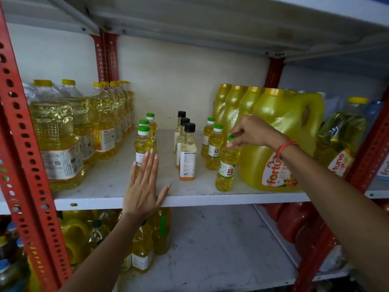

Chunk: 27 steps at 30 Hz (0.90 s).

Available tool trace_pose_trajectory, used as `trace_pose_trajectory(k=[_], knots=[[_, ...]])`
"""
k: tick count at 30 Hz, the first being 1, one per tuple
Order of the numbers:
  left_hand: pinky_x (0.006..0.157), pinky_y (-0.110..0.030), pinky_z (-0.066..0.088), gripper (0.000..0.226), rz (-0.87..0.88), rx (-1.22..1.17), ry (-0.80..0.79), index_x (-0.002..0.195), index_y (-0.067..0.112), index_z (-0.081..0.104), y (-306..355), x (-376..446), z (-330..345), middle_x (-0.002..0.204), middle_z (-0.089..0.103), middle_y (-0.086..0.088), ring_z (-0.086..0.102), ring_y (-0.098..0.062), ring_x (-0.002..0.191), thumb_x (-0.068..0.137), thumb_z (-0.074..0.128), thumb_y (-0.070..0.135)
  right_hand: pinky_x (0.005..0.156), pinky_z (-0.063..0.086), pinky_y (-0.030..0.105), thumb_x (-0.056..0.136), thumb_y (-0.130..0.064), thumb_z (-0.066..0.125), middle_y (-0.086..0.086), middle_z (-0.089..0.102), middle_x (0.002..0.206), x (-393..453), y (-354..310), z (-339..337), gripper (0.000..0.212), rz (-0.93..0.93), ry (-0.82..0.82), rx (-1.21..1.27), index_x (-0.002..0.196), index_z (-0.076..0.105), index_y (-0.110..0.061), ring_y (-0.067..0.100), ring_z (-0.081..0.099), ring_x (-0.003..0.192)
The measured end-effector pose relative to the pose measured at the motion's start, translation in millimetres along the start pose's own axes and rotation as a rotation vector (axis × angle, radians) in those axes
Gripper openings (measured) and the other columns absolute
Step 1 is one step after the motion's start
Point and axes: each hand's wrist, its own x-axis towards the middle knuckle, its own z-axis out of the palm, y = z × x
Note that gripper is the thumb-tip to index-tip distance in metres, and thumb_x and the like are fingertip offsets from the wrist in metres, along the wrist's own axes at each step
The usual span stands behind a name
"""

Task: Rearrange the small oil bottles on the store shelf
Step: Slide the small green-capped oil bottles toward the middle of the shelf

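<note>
Small clear plastic yellow-oil bottle, green cap (227, 165): upright, cap up, white metal shelf (189, 199) front-right | right hand (248, 132): pinched its cap | left hand (143, 186): open, flat, fingers against front-left small bottle (143, 146)

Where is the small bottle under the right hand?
Head view, right of centre: the small green-capped bottle stands at the shelf's front edge, beside the big yellow jug.

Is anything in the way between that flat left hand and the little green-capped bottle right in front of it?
Nothing visible. The left hand is open and flat, its fingertips already at the front green-capped bottle. The black-capped bottles stand clear to the right.
</note>
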Motion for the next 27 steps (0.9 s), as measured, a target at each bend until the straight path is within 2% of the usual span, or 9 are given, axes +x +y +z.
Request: trace_pose_trajectory(k=[3, 7, 11, 15, 19, 23, 27], knots=[[0.124, -0.043, -0.005, 0.084, 0.001, 0.001, -0.005, 0.156, 0.000, 0.015, 0.4, 0.0, -0.3, 0.165, 0.011, -0.018, 0.007, -0.029, 0.154, 0.098, 0.019, 0.061, 0.076, 0.054, 0.022, 0.070, -0.024, 0.084, 0.004, 0.073, 0.073, -1.3, 0.1, -0.8, 0.043, -0.003, -0.003, 0.003, 0.108, 0.075, -0.005, 0.019, 0.074, 0.070], [0.125, -0.044, -0.004, 0.084, 0.000, 0.003, -0.006, 0.156, -0.001, 0.015, 0.4, 0.5, 0.0, 0.165, 0.011, -0.018, 0.008, -0.029, 0.153, 0.099, 0.016, 0.062, 0.075, 0.054, 0.022, 0.070, -0.023, 0.084, 0.012, 0.079, 0.085, -1.7, 0.2, -0.9, 0.044, -0.009, -0.010, 0.004, 0.109, 0.075, -0.005, 0.021, 0.075, 0.073], [0.124, -0.044, -0.004, 0.084, -0.003, 0.011, -0.008, 0.156, 0.000, 0.014, 0.3, 0.8, 0.0, 0.165, 0.010, -0.018, 0.007, -0.029, 0.153, 0.098, 0.019, 0.061, 0.078, 0.057, 0.025, 0.070, -0.021, 0.084, 0.014, 0.079, 0.088, -1.9, 0.5, -1.7, 0.045, -0.004, -0.009, 0.006, 0.110, 0.074, -0.004, 0.023, 0.076, 0.076], [0.124, -0.043, -0.005, 0.084, 0.000, 0.013, -0.006, 0.156, 0.000, 0.016, 0.8, 0.6, -0.4, 0.165, 0.011, -0.018, 0.008, -0.029, 0.153, 0.098, 0.023, 0.060, 0.076, 0.059, 0.025, 0.070, -0.019, 0.084, 0.014, 0.079, 0.090, -2.7, 2.0, -3.1, 0.045, -0.007, -0.020, 0.010, 0.112, 0.073, -0.004, 0.019, 0.074, 0.071], [0.124, -0.043, -0.007, 0.084, -0.003, 0.010, -0.011, 0.156, 0.000, 0.016, 0.3, 0.5, -1.2, 0.166, 0.009, -0.018, 0.007, -0.029, 0.154, 0.098, 0.023, 0.060, 0.077, 0.059, 0.026, 0.070, -0.019, 0.084, 0.014, 0.079, 0.091, -3.9, 3.1, -3.5, 0.046, 0.000, -0.008, 0.021, 0.112, 0.073, -0.003, 0.023, 0.076, 0.076], [0.124, -0.041, -0.008, 0.084, -0.005, 0.011, -0.015, 0.156, 0.000, 0.017, 1.2, 0.6, -2.3, 0.165, 0.010, -0.018, 0.008, -0.029, 0.153, 0.097, 0.025, 0.059, 0.072, 0.058, 0.022, 0.069, -0.020, 0.085, 0.014, 0.078, 0.088, -2.9, 5.0, -3.0, 0.045, 0.017, -0.004, 0.054, 0.110, 0.074, -0.003, 0.019, 0.073, 0.070], [0.124, -0.041, -0.008, 0.084, -0.005, 0.014, -0.012, 0.155, -0.001, 0.019, 1.4, 0.8, -3.2, 0.164, 0.012, -0.018, 0.011, -0.030, 0.152, 0.097, 0.025, 0.059, 0.079, 0.060, 0.028, 0.069, -0.021, 0.085, 0.015, 0.079, 0.086, -2.1, 5.1, -2.8, 0.045, 0.025, -0.003, 0.065, 0.110, 0.074, -0.003, 0.022, 0.075, 0.073]])
